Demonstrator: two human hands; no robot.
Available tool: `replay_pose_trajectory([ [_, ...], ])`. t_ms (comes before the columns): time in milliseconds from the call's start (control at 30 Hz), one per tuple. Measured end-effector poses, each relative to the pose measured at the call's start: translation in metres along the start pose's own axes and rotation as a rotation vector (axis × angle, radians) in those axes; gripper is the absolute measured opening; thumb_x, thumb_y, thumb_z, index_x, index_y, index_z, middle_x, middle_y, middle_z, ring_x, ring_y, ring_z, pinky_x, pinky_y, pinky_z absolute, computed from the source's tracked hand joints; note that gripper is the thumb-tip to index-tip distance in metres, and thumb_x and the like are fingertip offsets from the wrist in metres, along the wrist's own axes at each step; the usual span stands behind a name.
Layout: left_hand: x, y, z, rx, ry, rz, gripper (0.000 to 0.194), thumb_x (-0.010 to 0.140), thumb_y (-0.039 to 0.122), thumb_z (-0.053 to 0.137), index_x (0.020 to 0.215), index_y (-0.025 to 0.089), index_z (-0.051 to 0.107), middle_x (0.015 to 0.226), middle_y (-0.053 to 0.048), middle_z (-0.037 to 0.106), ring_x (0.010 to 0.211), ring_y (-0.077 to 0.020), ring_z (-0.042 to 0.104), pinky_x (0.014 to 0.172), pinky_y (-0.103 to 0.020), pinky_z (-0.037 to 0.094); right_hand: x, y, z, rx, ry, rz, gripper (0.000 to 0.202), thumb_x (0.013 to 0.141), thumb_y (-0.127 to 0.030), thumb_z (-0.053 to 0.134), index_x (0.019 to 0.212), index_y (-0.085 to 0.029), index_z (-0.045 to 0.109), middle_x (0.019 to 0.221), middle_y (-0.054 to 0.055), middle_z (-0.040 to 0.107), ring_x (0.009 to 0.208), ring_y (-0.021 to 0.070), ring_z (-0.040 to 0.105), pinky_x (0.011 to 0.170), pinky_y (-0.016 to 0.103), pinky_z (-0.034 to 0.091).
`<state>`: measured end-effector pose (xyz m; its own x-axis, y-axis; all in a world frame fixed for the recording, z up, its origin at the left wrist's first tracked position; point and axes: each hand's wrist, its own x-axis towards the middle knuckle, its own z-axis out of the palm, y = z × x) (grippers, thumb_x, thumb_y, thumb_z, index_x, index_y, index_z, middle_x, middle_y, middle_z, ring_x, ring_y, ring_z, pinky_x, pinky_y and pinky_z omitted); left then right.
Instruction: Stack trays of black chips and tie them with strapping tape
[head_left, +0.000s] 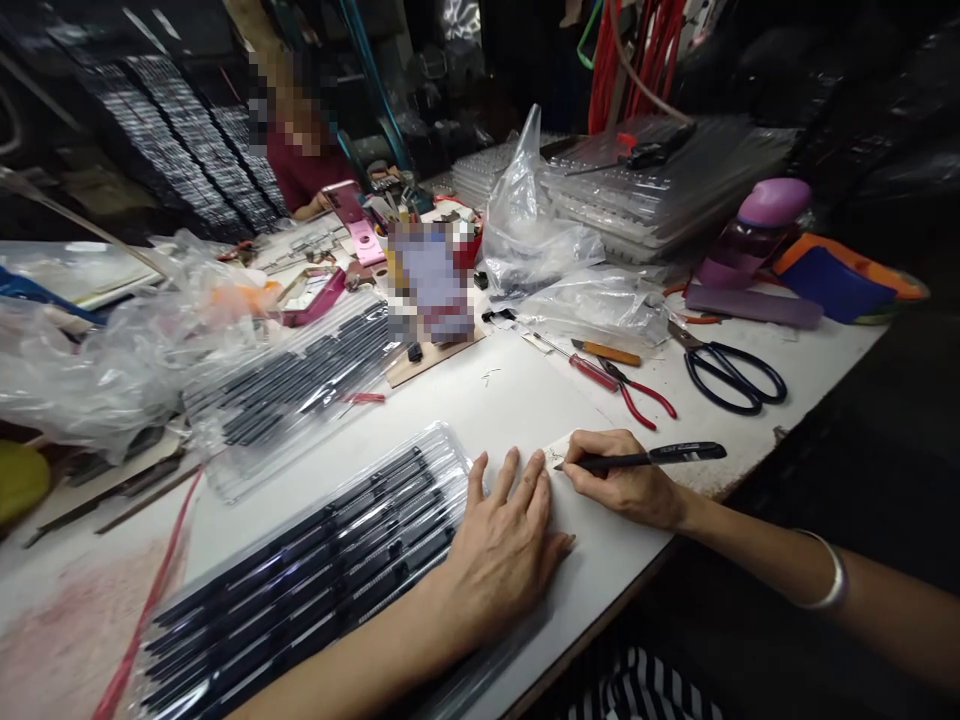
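Nearest, the left hand (504,540) lies loosely spread, gripping nothing and covering one end of the first of two clear trays (439,440) of dark strips (300,590), while the right hand (626,480) pinches one black pen (679,453) on one paper slip (556,450). From the slip, that tray lies at eight o'clock, the second at ten; one screwdriver (594,373) sits at one, one pair of pliers (618,374) and one of scissors (727,368) at two. Beyond, a clear bag (517,235) crowds the surface (450,395) at twelve.
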<state>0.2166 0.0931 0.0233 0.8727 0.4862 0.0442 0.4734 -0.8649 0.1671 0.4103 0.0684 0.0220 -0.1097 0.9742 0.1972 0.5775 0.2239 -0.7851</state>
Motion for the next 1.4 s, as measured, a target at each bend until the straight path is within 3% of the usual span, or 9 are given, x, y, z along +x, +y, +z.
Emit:
replay_pose_trajectory([
  [467,-0.0009,0.0003,0.0005,0.002,0.013,-0.007,0.054,0.093,0.047,0.025,0.131,0.013,0.043,0.142,-0.011,0.039,0.130,-0.0316,0.033,0.105,-0.057,0.023,-0.0004,-0.0011,0.0000,0.032,-0.065,-0.050,0.013,0.075,-0.014,0.049,0.064,-0.019,0.047,0.057,-0.003,0.046,0.051,0.0096,0.040,0.049,0.023,0.032],
  [833,-0.0002,0.0013,0.0012,0.020,0.013,-0.004,0.055,0.094,0.048,0.024,0.130,0.012,0.044,0.142,-0.011,0.040,0.130,-0.0317,0.035,0.105,-0.056,0.023,0.0000,0.0025,0.0016,0.023,-0.037,-0.039,0.012,0.078,-0.016,0.051,0.066,-0.019,0.049,0.059,-0.003,0.048,0.053,0.0104,0.042,0.052,0.023,0.035],
  [1033,-0.0013,0.0021,-0.0001,0.020,0.024,-0.012,0.055,0.093,0.048,0.026,0.129,0.012,0.045,0.141,-0.011,0.041,0.129,-0.0306,0.036,0.105,-0.056,0.024,0.0000,0.0007,0.0021,0.032,0.012,0.003,0.014,0.079,-0.019,0.052,0.065,-0.019,0.050,0.057,-0.003,0.047,0.052,0.0108,0.042,0.051,0.023,0.035],
  [1400,0.0006,0.0013,-0.0009,0.023,0.019,-0.008,0.054,0.093,0.047,0.025,0.130,0.011,0.045,0.141,-0.011,0.040,0.129,-0.0314,0.035,0.105,-0.056,0.023,0.0051,-0.0066,-0.0037,0.074,-0.040,0.100,0.015,0.076,-0.021,0.051,0.062,-0.019,0.045,0.053,-0.004,0.043,0.051,0.0105,0.038,0.049,0.023,0.031],
])
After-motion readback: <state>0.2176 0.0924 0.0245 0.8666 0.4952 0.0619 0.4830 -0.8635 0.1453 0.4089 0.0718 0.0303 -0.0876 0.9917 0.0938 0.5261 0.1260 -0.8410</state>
